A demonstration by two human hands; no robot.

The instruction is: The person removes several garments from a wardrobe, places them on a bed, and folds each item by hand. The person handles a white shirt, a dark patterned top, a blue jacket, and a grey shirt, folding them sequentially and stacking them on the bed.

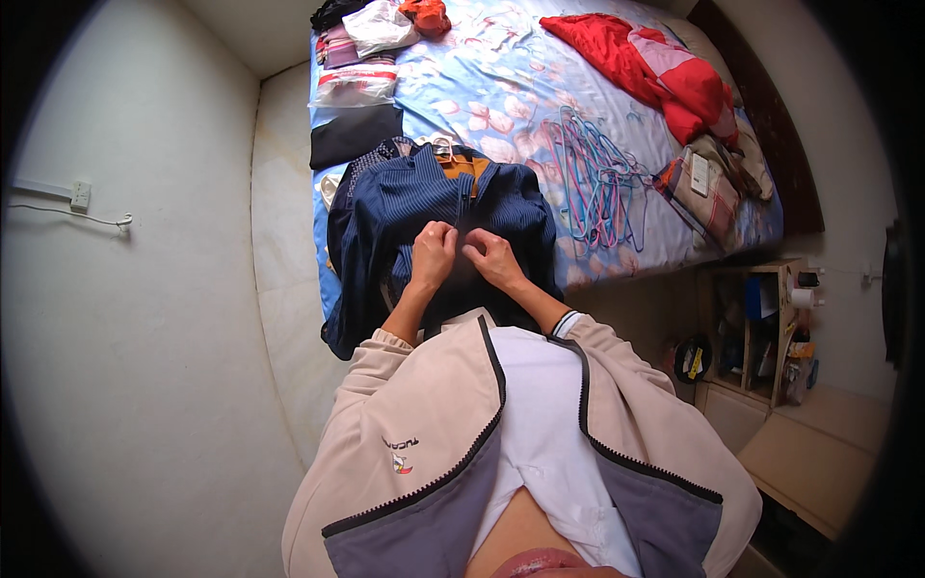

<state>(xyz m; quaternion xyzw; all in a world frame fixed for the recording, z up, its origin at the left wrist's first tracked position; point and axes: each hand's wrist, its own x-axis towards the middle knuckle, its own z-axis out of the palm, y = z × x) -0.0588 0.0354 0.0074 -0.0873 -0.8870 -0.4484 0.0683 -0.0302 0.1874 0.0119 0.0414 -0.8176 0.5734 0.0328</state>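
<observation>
A dark blue striped shirt (390, 191) lies front up at the bed's near edge, on top of other dark garments. An orange-brown lining or inner garment (462, 167) and a pale hanger (446, 148) show at its collar. At the shirt's front opening, my left hand (433, 253) has its fingertips pinched on the cloth edge. Just across from it, my right hand (493, 254) is over the other front half with its fingers curled. Slight blur hides whether the right fingertips grip the fabric. The cloth between both hands is dark and indistinct.
Tangled plastic-coated hangers (596, 180) lie on the floral bedsheet (491, 87), right of the shirt. Behind them are a red and pink garment (650, 65) and a plaid bag (701, 188). Folded black cloth (354, 136) and plastic bags (379, 27) line the left edge. Wooden shelves (751, 332) stand right.
</observation>
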